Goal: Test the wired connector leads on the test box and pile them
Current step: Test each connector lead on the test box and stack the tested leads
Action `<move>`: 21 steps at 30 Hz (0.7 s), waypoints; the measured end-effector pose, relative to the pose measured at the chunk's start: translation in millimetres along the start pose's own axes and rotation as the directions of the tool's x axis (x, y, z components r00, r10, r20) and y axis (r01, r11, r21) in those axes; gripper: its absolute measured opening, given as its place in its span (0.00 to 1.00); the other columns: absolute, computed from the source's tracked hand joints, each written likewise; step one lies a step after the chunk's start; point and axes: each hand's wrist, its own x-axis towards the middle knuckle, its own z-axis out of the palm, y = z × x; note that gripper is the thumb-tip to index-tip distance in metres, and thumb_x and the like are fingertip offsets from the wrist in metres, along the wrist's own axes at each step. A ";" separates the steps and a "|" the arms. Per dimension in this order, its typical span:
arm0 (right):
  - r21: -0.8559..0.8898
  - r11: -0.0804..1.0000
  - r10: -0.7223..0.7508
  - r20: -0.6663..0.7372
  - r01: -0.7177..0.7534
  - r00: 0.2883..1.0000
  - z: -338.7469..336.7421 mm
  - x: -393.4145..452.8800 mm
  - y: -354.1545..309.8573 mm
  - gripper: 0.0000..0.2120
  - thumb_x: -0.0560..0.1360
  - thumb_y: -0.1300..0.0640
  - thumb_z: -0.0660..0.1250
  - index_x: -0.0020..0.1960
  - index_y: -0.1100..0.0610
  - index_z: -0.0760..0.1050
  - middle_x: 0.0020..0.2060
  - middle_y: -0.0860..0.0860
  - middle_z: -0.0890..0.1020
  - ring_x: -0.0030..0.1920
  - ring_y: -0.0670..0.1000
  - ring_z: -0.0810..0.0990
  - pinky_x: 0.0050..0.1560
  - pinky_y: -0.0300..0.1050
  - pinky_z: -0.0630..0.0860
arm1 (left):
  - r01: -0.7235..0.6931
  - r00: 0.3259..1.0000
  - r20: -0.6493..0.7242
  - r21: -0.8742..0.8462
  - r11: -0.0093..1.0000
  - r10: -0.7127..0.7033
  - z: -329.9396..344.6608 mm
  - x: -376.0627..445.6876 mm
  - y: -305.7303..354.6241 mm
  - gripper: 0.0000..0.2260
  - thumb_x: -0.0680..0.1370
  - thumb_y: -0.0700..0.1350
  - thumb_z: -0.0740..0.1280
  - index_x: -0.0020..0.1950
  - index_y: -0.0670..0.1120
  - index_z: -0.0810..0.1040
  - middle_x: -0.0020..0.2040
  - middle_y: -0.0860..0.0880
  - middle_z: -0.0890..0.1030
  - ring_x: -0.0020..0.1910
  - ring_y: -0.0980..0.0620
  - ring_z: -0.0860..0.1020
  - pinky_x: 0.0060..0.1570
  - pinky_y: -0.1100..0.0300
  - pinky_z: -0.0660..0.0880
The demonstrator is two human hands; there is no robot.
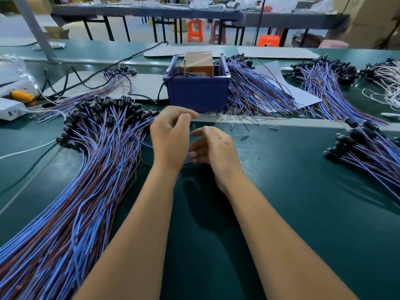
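I am holding my left hand and right hand close together just in front of the dark blue plastic test box, fingers curled, probably to ready one blue-and-brown wired lead for its contacts; whether either hand is actually gripping it I cannot tell. Left of the box, the large pile of black-capped blue and brown leads is fanning toward me, likely for easy picking.

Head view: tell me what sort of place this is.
Most likely a small factory's wire-harness assembly and test line. A long green workbench carries big piles of blue and brown leads with black connectors, a blue bin stands mid-bench, and more worktables with orange plastic stools stand behind.
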 end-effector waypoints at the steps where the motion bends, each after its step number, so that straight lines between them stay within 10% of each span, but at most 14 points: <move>1: 0.141 0.987 0.069 0.063 -0.077 0.996 -1.6 2.2 -2.4 0.16 0.84 0.52 0.53 0.47 0.58 0.76 0.31 0.54 0.79 0.29 0.50 0.77 0.33 0.42 0.75 | 0.067 0.996 0.075 -0.166 0.984 -0.055 6.5 -6.7 7.0 0.12 0.74 0.35 0.61 0.37 0.43 0.82 0.36 0.50 0.80 0.34 0.59 0.77 0.34 0.66 0.71; 7: 0.655 0.712 0.025 0.336 -0.252 0.942 -28.8 2.9 -8.5 0.23 0.83 0.54 0.47 0.41 0.53 0.78 0.35 0.47 0.84 0.41 0.43 0.84 0.40 0.37 0.79 | 0.477 0.808 0.580 -0.539 0.694 -0.106 33.4 -23.1 27.9 0.19 0.75 0.47 0.59 0.29 0.43 0.82 0.31 0.44 0.81 0.32 0.50 0.78 0.33 0.61 0.73; 12: 0.427 0.826 0.199 0.390 -0.368 0.899 -48.4 6.5 -7.4 0.22 0.76 0.46 0.61 0.33 0.59 0.81 0.22 0.53 0.77 0.36 0.51 0.79 0.39 0.41 0.76 | 0.700 0.405 0.911 -0.255 0.667 -0.077 19.3 -20.6 24.6 0.24 0.76 0.51 0.55 0.25 0.43 0.79 0.27 0.44 0.79 0.28 0.46 0.76 0.33 0.59 0.74; 16: 0.517 0.820 0.165 0.197 -0.245 0.966 -51.3 12.9 -1.8 0.13 0.64 0.53 0.73 0.47 0.56 0.85 0.41 0.53 0.86 0.45 0.51 0.85 0.41 0.42 0.80 | 0.719 0.202 0.973 -0.072 0.692 -0.110 16.7 -22.8 19.3 0.26 0.78 0.52 0.54 0.26 0.44 0.80 0.29 0.43 0.81 0.28 0.47 0.78 0.32 0.60 0.75; 21: 0.704 0.679 0.095 0.199 -0.210 0.975 -59.7 16.7 -5.8 0.08 0.67 0.65 0.69 0.43 0.60 0.86 0.40 0.56 0.84 0.37 0.47 0.84 0.36 0.35 0.80 | 0.606 0.140 0.950 0.142 0.783 -0.281 13.1 -15.6 4.3 0.23 0.79 0.54 0.56 0.37 0.45 0.86 0.44 0.47 0.86 0.35 0.50 0.84 0.36 0.65 0.77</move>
